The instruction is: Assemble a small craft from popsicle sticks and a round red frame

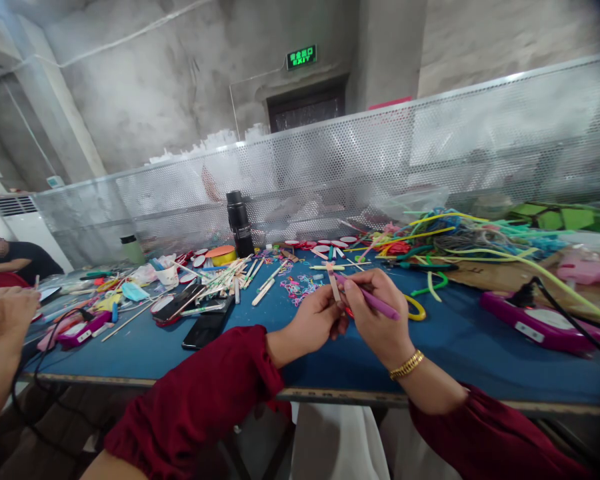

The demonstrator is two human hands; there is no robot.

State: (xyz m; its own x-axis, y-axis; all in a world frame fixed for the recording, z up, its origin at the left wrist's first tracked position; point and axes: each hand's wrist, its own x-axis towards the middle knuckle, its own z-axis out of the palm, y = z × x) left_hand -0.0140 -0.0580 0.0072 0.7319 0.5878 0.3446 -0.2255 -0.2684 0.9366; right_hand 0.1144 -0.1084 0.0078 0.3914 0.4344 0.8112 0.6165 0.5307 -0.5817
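Dark red sleeves [195, 400] are nearest, at seven and at five o'clock, if the hands are taken as the centre of the clock. Left hand [313, 323] pinches a narrow pale strip [335, 288], which stands up, slightly tilted, at the centre, above the blue tabletop [145, 357]. Right hand [377, 310] is closed around a purple pen [379, 302]; its front end is right by the strip, but whether they touch, I cannot tell. On the right wrist sits a gold bracelet [407, 365].

At ten o'clock, just beside the left hand, small coloured loops [300, 290] lie scattered. Farther at nine o'clock rests a black phone [207, 328], and between nine and ten are many pale sticks [230, 279]. One black bottle [240, 223] stands upright near eleven. At three o'clock, a yellow ring [420, 308] lies just beyond the right hand, and a purple device [535, 321] well apart.
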